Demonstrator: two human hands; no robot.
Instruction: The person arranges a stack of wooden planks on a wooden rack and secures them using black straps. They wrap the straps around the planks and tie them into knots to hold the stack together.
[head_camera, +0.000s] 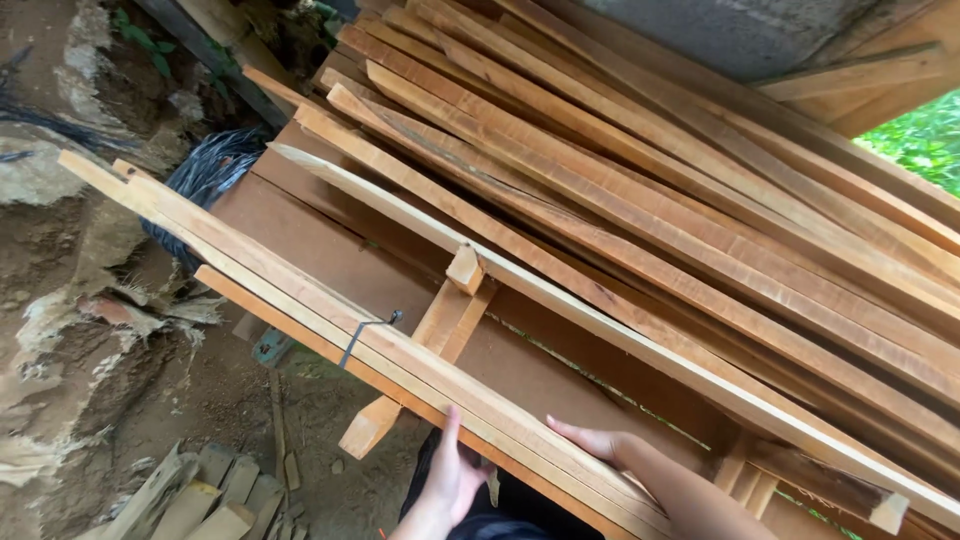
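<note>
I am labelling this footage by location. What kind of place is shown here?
Probably an outdoor, makeshift carpentry or timber-storage spot. A large stack of sawn wooden slats lies on a brown board surface, bare earth ground lies below, and both hands, left hand and right hand, grip a bundle of slats.

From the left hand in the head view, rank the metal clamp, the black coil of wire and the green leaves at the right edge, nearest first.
1. Metal clamp: on the wooden strips just up and left of the left hand.
2. Black coil of wire: farther up-left, behind the strips' far end.
3. Green leaves: farthest, at the upper right edge beyond the stacked planks.
</note>
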